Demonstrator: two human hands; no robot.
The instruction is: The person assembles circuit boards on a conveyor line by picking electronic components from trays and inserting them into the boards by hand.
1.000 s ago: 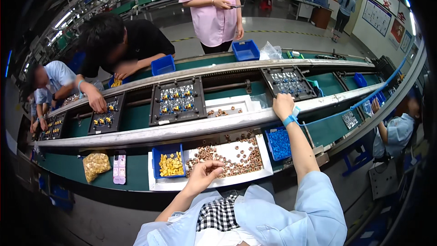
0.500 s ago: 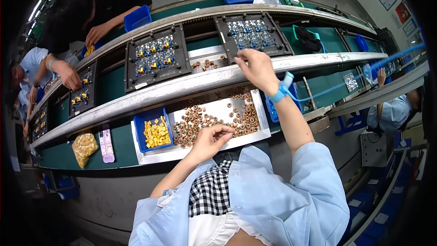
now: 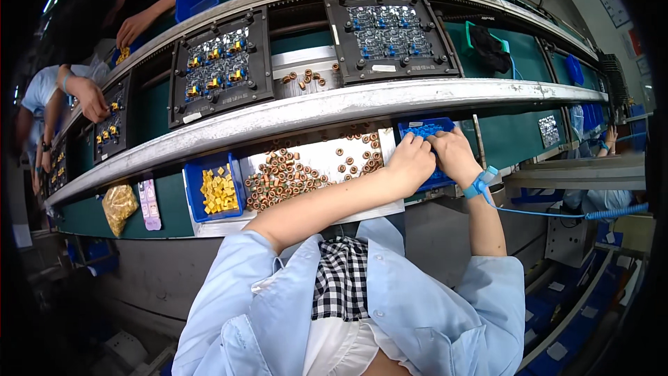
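Both of my hands are together at the blue bin [image 3: 438, 179] to the right of the metal tray, over small blue parts [image 3: 426, 129]. My left hand [image 3: 410, 164] reaches across the tray, its fingers bent together at the bin's near side. Beside it, my right hand [image 3: 456, 157] has its fingers curled down among the parts. What either set of fingertips holds is hidden. A blue wrist strap [image 3: 481, 181] with a cord is on my right wrist. Copper-coloured ring coils [image 3: 278, 175] lie loose across the metal tray [image 3: 321, 156], left of my hands.
A blue bin [image 3: 191, 191] of yellow blocks stands at the tray's left end. Beyond the metal rail [image 3: 292, 108], black fixtures [image 3: 445, 45] hold circuit boards, with several coils [image 3: 306, 80] between two of them. Co-workers' hands [image 3: 87, 99] are at the far left.
My left hand has moved right from the coils to the bin of blue parts. My right hand has come back from the board fixture to the same bin. The view has shifted slightly.
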